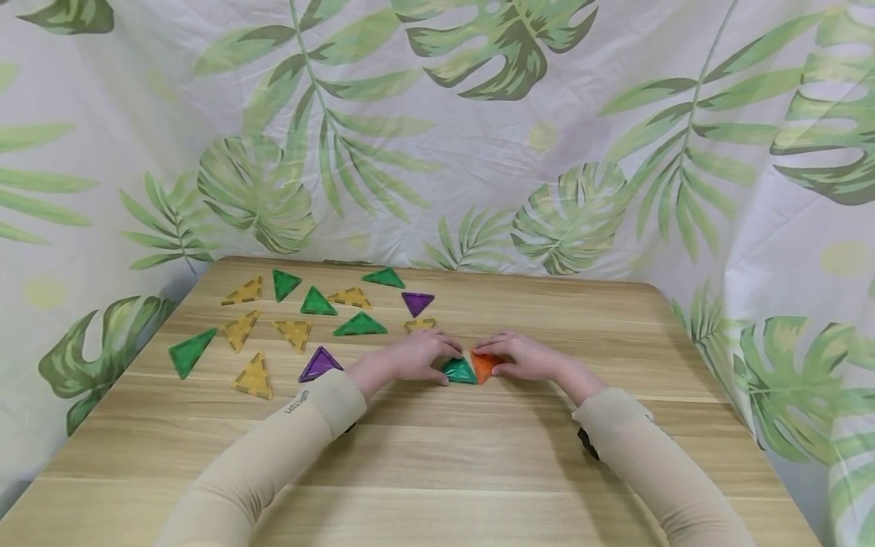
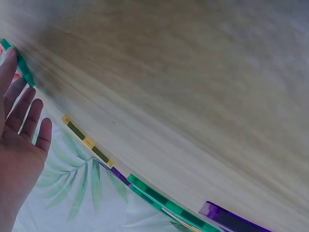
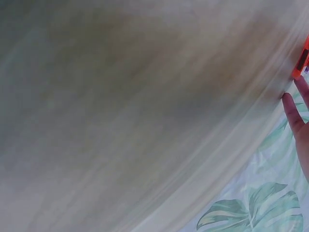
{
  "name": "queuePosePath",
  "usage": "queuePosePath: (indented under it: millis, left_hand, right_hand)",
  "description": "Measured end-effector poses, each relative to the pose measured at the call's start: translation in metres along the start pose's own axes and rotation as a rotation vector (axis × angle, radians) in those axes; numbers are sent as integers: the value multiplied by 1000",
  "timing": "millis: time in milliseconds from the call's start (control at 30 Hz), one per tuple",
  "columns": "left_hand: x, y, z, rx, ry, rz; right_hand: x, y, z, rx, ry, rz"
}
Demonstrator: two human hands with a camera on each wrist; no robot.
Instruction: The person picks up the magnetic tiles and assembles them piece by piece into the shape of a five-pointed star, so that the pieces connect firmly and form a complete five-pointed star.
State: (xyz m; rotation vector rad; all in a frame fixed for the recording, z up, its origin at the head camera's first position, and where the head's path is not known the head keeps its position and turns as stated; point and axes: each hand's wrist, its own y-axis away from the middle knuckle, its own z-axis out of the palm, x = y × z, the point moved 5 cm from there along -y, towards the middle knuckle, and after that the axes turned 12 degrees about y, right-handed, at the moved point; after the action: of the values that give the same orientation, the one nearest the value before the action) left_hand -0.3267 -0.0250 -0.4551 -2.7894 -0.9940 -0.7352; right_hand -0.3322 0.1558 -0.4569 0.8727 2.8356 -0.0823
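At the middle of the table, my left hand (image 1: 417, 357) pinches a teal-green triangular magnetic tile (image 1: 460, 371) between thumb and fingertips. Facing it, my right hand (image 1: 525, 357) holds an orange triangular magnetic tile (image 1: 484, 367) the same way. The two tiles lie side by side with their edges meeting or nearly so, and the fingers partly cover both. In the left wrist view the green tile (image 2: 24, 71) shows at the thumb and fingertips. Only a corner of the orange tile (image 3: 302, 60) appears at the fingertips in the right wrist view.
Several loose triangle tiles lie on the wooden table (image 1: 437, 471) to the left: green ones (image 1: 193, 352), yellow ones (image 1: 254, 376) and two purple ones (image 1: 320, 365). A yellow tile (image 1: 418, 324) sits just behind the left hand. Leaf-patterned cloth (image 1: 472, 152) hangs behind the table.
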Motion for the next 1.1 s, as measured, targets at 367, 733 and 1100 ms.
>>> queuePosePath:
  millis: [367, 733, 1100]
  left_hand:
    - [5, -1, 0, 30, -29, 20]
    - [5, 0, -2, 47, -39, 20]
    - [-31, 21, -32, 193, -1, -133]
  right_hand:
    - [0, -3, -1, 6, -8, -15]
    - [2, -6, 2, 7, 9, -28]
    - [1, 2, 0, 40, 14, -70]
